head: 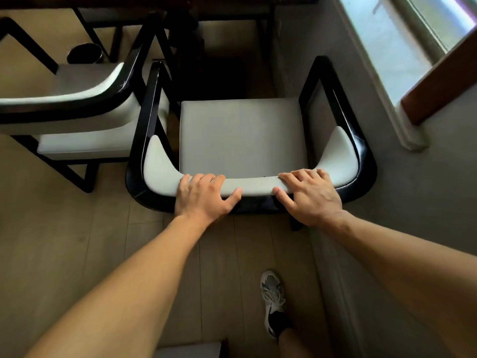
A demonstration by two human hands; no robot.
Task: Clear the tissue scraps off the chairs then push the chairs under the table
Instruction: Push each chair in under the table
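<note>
The chair (pixel 242 140) is sitting mid-frame, seat bare, facing the bench (pixel 154 1) at top. Both hands, left hand (pixel 204 197) and right hand (pixel 309 197), are gripping its backrest. Pushing crooked is risking scraping the neighbouring chair (pixel 77 99) at left.

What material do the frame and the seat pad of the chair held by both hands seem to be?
The chair frame looks like black lacquered wood: glossy, with highlights along the edges. The seat pad looks like pale grey leather or imitation leather: smooth, matte, with a stitched edge seam. Neither can be confirmed.
</note>
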